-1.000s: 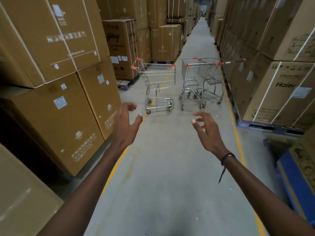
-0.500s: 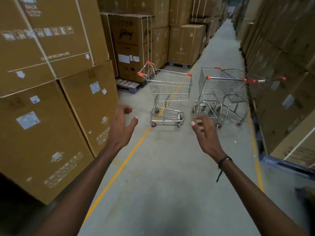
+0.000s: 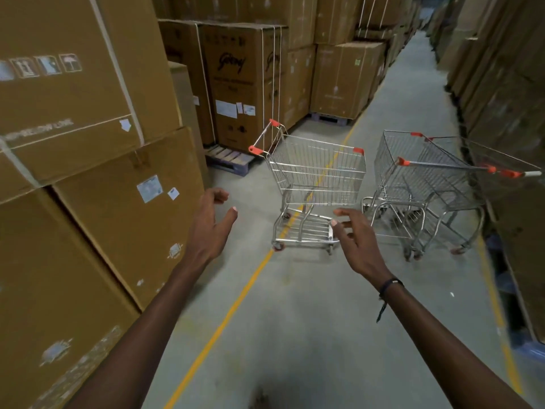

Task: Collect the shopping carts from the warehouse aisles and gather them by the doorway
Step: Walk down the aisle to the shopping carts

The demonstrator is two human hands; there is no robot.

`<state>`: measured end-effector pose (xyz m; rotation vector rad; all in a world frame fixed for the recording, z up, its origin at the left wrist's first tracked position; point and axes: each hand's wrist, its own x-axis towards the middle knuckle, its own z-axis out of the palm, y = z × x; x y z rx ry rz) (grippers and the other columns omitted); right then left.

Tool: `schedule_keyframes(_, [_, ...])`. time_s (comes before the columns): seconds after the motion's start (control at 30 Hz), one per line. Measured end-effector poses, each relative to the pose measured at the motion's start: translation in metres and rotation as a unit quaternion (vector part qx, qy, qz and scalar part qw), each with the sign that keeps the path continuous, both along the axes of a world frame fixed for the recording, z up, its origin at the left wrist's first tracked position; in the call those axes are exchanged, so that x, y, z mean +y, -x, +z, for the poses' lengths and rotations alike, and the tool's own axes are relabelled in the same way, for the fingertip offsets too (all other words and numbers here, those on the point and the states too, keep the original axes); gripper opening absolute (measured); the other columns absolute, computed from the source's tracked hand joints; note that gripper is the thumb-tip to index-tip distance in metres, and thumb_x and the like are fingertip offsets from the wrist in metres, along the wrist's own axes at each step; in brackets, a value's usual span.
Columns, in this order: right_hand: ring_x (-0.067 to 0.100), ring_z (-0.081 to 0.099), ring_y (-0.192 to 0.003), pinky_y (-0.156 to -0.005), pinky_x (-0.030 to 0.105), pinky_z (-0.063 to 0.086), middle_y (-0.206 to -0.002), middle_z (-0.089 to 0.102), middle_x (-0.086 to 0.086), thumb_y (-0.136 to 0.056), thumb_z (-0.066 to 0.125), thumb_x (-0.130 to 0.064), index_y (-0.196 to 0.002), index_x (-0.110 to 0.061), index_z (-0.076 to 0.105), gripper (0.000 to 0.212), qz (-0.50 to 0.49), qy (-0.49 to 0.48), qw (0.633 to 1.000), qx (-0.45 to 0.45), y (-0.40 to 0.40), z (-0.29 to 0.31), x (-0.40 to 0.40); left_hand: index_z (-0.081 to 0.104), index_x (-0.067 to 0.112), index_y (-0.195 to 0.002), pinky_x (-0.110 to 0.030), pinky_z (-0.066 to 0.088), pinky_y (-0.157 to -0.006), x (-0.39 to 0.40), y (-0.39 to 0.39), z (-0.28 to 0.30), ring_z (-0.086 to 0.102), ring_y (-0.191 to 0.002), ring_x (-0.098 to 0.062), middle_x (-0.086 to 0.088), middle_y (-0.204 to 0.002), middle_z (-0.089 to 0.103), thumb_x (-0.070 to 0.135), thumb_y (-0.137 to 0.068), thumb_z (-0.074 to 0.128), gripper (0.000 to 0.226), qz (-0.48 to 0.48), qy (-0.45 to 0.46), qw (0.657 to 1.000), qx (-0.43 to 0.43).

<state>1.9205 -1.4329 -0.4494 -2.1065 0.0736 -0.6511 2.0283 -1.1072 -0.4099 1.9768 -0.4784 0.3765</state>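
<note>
1. Warehouse aisle: a grey concrete floor (image 3: 295, 335) runs from the bottom of the frame up to the upper right, walled on both sides by stacked cardboard boxes.
2. Nearest, both bare forearms reach in from the bottom corners toward the frame's middle.
3. A dark wristband (image 3: 388, 286) with a dangling cord circles the right wrist.
4. The left hand (image 3: 211, 228) hangs in the air at centre-left, fingers loosely spread and slightly curled, thumb out, holding nothing.
5. The right hand (image 3: 358, 240) hangs at centre-right, fingers spread and relaxed, likewise holding nothing; in the picture it overlaps the low rack of the nearest cart without touching it.
6. A yellow line (image 3: 224, 323) crosses the floor diagonally from bottom centre up under that cart; a second yellow line (image 3: 498, 314) follows the right edge.
7. Large boxes (image 3: 88, 172) with white labels and strapping fill the left side.
8. Just beyond the hands, the left cart (image 3: 317, 175) stands upright on the floor, empty, its orange-capped handle at its upper left.
9. Right of it, apart by a gap, two nested carts (image 3: 424, 184) stand with orange-tipped handles pointing to the right edge.
10. Behind the left cart sit a pallet (image 3: 228, 157) and a tall box (image 3: 239, 81) printed "Godrej".
11. Farther boxes on the right are blurred.
</note>
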Motion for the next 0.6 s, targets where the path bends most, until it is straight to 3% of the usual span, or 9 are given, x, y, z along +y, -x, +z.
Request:
schedule_keyframes(0.07, [-0.001, 0.065, -0.108, -0.079, 0.027, 0.059, -0.130, 0.059, -0.011, -0.107, 0.055, -0.049, -0.130, -0.031, 0.061, 0.030, 0.000, -0.002, 1.000, -0.001, -0.055, 0.001, -0.009, 0.059, 0.019, -0.123, -0.028, 0.044, -0.093, -0.011, -0.057, 0.001, 0.056, -0.113, -0.012, 0.001, -0.121, 0.059, 0.036, -0.094, 0.061, 0.033, -0.009, -0.003, 1.000, -0.003])
schedule_keyframes(0.2, [-0.003, 0.064, -0.107, -0.077, 0.014, 0.052, -0.130, 0.060, -0.006, -0.106, 0.054, -0.051, -0.130, -0.025, 0.062, 0.037, -0.013, -0.010, 1.000, -0.004, -0.153, 0.006, -0.023, 0.058, 0.022, -0.122, -0.045, 0.053, -0.100, -0.030, -0.166, 0.004, 0.060, -0.117, -0.018, 0.000, -0.121, 0.060, 0.035, -0.095, 0.063, 0.030, -0.030, -0.014, 0.999, 0.008])
schedule_keyframes(0.27, [-0.006, 0.064, -0.107, -0.077, 0.014, 0.052, -0.130, 0.060, -0.007, -0.107, 0.054, -0.051, -0.130, -0.026, 0.062, 0.035, -0.021, -0.010, 1.000, 0.005, -0.196, 0.005, -0.031, 0.058, 0.022, -0.122, -0.048, 0.053, -0.099, -0.040, -0.210, 0.006, 0.061, -0.116, -0.018, 0.000, -0.121, 0.060, 0.035, -0.095, 0.063, 0.031, -0.029, -0.018, 0.999, 0.012])
schedule_keyframes(0.4, [-0.001, 0.066, -0.107, -0.082, 0.029, 0.058, -0.132, 0.060, -0.010, -0.106, 0.053, -0.058, -0.130, -0.031, 0.060, 0.036, -0.029, -0.014, 0.999, 0.024, -0.276, -0.009, -0.049, 0.058, 0.024, -0.124, -0.047, 0.054, -0.097, -0.059, -0.293, 0.006, 0.058, -0.113, -0.014, 0.003, -0.121, 0.059, 0.036, -0.096, 0.063, 0.030, -0.029, -0.031, 0.999, 0.016])
schedule_keyframes(0.6, [0.002, 0.066, -0.107, -0.083, 0.029, 0.058, -0.131, 0.061, -0.006, -0.110, 0.056, -0.049, -0.130, -0.026, 0.063, 0.031, -0.009, -0.022, 0.999, 0.031, -0.414, -0.032, -0.082, 0.059, 0.019, -0.123, -0.038, 0.051, -0.091, -0.090, -0.422, -0.009, 0.057, -0.114, -0.017, 0.000, -0.122, 0.059, 0.038, -0.094, 0.060, 0.035, -0.018, -0.045, 0.998, 0.028])
